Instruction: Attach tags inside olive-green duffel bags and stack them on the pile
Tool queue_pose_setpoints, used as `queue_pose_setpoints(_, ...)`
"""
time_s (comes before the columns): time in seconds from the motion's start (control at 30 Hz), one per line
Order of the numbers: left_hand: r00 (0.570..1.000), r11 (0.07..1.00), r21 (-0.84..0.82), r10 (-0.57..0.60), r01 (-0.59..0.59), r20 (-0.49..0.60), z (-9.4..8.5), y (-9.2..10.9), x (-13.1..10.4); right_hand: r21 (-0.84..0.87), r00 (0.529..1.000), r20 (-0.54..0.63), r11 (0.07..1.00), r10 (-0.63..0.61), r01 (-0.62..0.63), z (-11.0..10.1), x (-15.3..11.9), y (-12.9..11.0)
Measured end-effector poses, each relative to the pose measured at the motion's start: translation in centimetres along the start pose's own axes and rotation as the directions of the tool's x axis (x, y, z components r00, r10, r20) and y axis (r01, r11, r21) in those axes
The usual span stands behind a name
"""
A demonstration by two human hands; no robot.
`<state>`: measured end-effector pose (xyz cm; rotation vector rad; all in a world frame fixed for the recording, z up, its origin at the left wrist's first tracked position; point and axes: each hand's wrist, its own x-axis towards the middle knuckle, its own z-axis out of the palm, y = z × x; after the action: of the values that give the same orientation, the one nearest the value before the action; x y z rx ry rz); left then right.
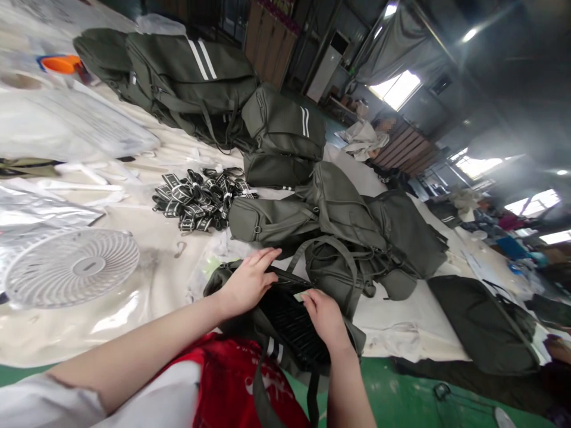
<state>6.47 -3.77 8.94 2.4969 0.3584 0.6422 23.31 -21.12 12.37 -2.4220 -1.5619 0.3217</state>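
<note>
An olive-green bag (292, 330) with a black lining lies gaping at the table's near edge, against my body. My left hand (250, 280) rests flat on its far rim, fingers stretched out and holding nothing. Inside the opening, my right hand (325, 316) pinches a small pale flat piece (301, 295) between thumb and fingers; its exact kind is too small to make out. Two short white stripes mark the bag's near side, and its straps hang down over a red apron (241, 380).
More olive bags (348, 208) are heaped just beyond, with others (191, 77) farther back. Bundled black-and-white printed straps (200, 196) lie left of them. A white fan (89, 266) stands at the left. Another bag (482, 321) lies at the right, near a person's sleeve (559, 368).
</note>
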Motion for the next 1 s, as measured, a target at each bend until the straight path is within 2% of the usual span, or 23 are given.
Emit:
queue_pose_setpoints(0.03, 0.999, 0.998, 0.046, -0.035, 0.035, 0.004, -0.2, -0.8, 0.0, -0.143, 1.0, 0.021, 0.99, 0.019, -0.015, 0.0, 0.2, 0.3)
queue_pose_setpoints(0.1, 0.989, 0.993, 0.056, -0.106, 0.1, 0.107, -0.4, -2.4, 0.2, -0.348, 0.996, 0.07, 0.937, 0.053, -0.026, 0.2, 0.7, 0.6)
queue_pose_setpoints(0.17, 0.963, 0.993, 0.01, -0.119, 0.121, 0.241, -0.4, -4.0, 0.3, -0.429, 0.991, 0.115, 0.903, 0.073, -0.017, 0.4, 1.4, 0.6)
queue_pose_setpoints(0.23, 0.949, 0.993, -0.035, -0.093, 0.109, 0.301, -0.2, -5.1, 0.2, -0.425, 0.988, 0.131, 0.905, 0.083, -0.019, 0.5, 2.1, 0.6)
queue_pose_setpoints(0.33, 0.955, 0.994, -0.051, -0.079, 0.098, 0.285, 0.0, -5.6, -0.1, -0.35, 0.988, 0.116, 0.935, 0.105, -0.058, 0.2, 2.4, 0.7)
queue_pose_setpoints(0.4, 0.96, 0.993, -0.064, -0.078, 0.098, 0.268, 0.0, -5.5, -0.4, -0.34, 0.976, 0.123, 0.931, 0.182, -0.131, -0.1, 1.9, 0.9)
queue_pose_setpoints(0.53, 0.965, 0.99, -0.094, -0.077, 0.104, 0.249, 0.0, -5.4, -0.7, -0.414, 0.908, 0.151, 0.859, 0.39, -0.301, 0.4, 0.0, 1.5)
queue_pose_setpoints(0.67, 0.966, 0.986, -0.113, -0.091, 0.121, 0.242, -0.2, -5.2, -0.8, -0.451, 0.875, 0.091, 0.803, 0.475, -0.39, 2.2, -0.7, 2.3)
queue_pose_setpoints(0.73, 0.969, 0.987, -0.117, -0.083, 0.113, 0.234, -0.2, -5.0, -1.0, -0.403, 0.876, 0.055, 0.813, 0.479, -0.419, 3.3, -0.5, 3.4)
queue_pose_setpoints(0.83, 0.973, 0.99, -0.104, -0.072, 0.097, 0.22, -0.1, -4.9, -1.2, -0.155, 0.877, 0.05, 0.871, 0.479, -0.466, 5.2, 0.1, 6.4)
queue_pose_setpoints(0.93, 0.973, 0.993, -0.073, -0.073, 0.091, 0.219, 0.2, -5.0, -1.5, 0.092, 0.874, 0.144, 0.873, 0.465, -0.479, 6.8, 1.0, 9.9)
queue_pose_setpoints(1.0, 0.971, 0.995, -0.059, -0.069, 0.085, 0.228, 0.2, -5.0, -1.7, 0.241, 0.841, 0.238, 0.809, 0.486, -0.536, 7.5, 1.7, 11.4)
